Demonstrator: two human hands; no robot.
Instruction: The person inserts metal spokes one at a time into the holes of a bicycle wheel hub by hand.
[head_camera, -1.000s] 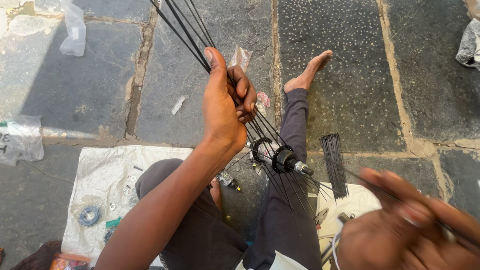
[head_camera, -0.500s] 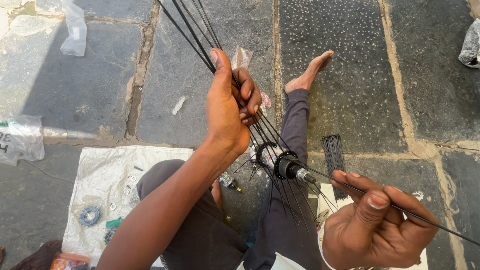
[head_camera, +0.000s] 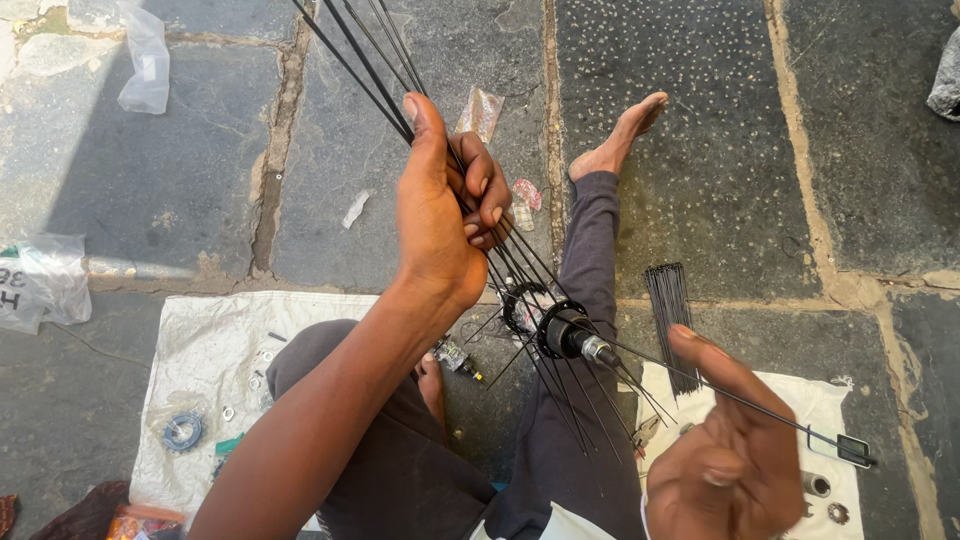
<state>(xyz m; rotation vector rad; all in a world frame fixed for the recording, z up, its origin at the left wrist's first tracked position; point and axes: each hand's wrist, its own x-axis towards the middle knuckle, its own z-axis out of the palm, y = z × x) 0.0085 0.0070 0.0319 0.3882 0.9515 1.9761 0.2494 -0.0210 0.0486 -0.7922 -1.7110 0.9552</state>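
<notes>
I sit on a stone floor with a black wheel hub (head_camera: 562, 331) over my lap, thin black spokes fanning out from its flanges. My left hand (head_camera: 440, 205) is closed around a bundle of spokes (head_camera: 360, 50) that rise toward the top left. Low at the right, my right hand (head_camera: 725, 455) pinches a single black spoke (head_camera: 790, 420) that runs from the hub out to the right. The far end of this spoke lies over a small dark rectangular object (head_camera: 852, 448).
A bunch of loose black spokes (head_camera: 670, 315) lies on the floor by my right leg. White sacking (head_camera: 200, 370) at the left holds washers and a small blue ring (head_camera: 183, 432). Another white cloth (head_camera: 825, 470) at the right carries nuts. Plastic bags and wrappers lie on the paving.
My right hand has moved up and reshaped its grip, now pinching one spoke between thumb and finger. The left hand keeps its hold on the bundle, nearly still.
</notes>
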